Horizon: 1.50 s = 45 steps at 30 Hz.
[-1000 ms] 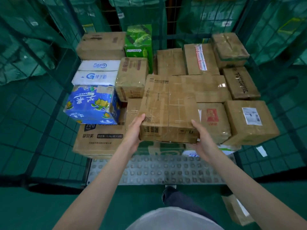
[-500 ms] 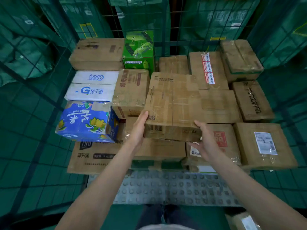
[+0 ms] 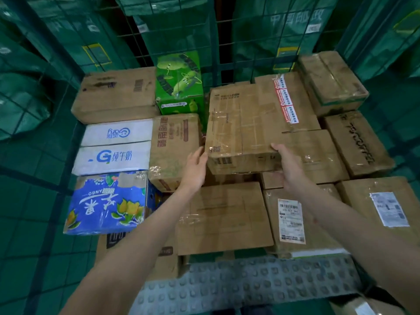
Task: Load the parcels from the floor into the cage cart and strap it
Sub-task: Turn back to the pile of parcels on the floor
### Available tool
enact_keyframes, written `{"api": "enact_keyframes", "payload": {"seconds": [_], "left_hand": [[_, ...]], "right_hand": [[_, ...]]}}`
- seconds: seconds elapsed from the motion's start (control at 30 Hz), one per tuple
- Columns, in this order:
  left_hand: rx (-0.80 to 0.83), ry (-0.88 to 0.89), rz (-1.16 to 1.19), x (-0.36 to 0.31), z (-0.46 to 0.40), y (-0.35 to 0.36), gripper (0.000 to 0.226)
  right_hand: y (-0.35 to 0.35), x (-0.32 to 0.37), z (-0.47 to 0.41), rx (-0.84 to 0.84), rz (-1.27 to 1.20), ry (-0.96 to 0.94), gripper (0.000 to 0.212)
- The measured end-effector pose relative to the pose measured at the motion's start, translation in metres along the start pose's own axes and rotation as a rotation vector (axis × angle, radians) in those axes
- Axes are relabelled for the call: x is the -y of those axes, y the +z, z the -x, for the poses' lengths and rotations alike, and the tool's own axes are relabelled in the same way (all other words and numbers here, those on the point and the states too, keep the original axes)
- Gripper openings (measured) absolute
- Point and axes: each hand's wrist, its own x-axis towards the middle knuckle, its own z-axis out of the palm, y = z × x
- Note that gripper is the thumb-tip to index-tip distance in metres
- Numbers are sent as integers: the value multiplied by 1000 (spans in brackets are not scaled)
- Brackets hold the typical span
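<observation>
**A:** Green mesh cage cart (image 3: 41, 114), stacked boxes. Left hand (image 3: 194, 170) lies flat on the taped parcel (image 3: 243, 130), right hand (image 3: 287, 167) curls round its near-right corner, mid-stack.

**B:** Looks stiff, tape's slick, so hold the bottom edges.

Cardboard parcel (image 3: 243, 123) w/ glossy tape

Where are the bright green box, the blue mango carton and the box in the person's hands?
Green box (image 3: 179, 87), head view, its printed top.
Blue mango carton (image 3: 106, 203), head view, its top face.
Held box (image 3: 241, 130), head view, its taped top.
</observation>
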Motion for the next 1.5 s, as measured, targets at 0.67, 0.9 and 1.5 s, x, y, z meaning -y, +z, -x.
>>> {"api": "enact_keyframes", "payload": {"seconds": [0.67,0.9,1.5], "left_hand": [[24,-49,-891,24,-88,6,59],[24,-51,-912,25,-88,6,59],[-127,71,-560,14,-55,-8,42]], "right_hand": [[83,34,-202,123,56,76,63],[103,33,-231,81,133,47,58],[71,43,-160,23,403,-288,39]]}}
